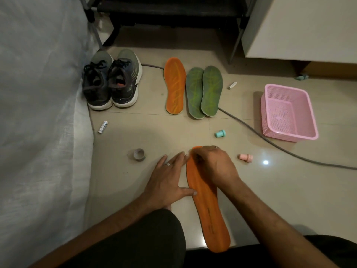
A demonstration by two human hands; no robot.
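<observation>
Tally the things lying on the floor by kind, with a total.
Insoles: 4 (near orange insole, far orange insole, left green insole, right green insole)
Shoes: 2 (left shoe, right shoe)
White tubes: 2 (left white tube, far white tube)
Plastic knobs: 2 (teal knob, pink knob)
Tape roll: 1
Pink basket: 1
Grey cable: 1
Teal scrap: 1
Total: 14

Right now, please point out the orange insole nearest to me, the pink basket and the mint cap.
near orange insole [210, 215], head view, bare middle of its length.
pink basket [289, 136], head view, front rim.
mint cap [220, 133], head view, its body.
</observation>
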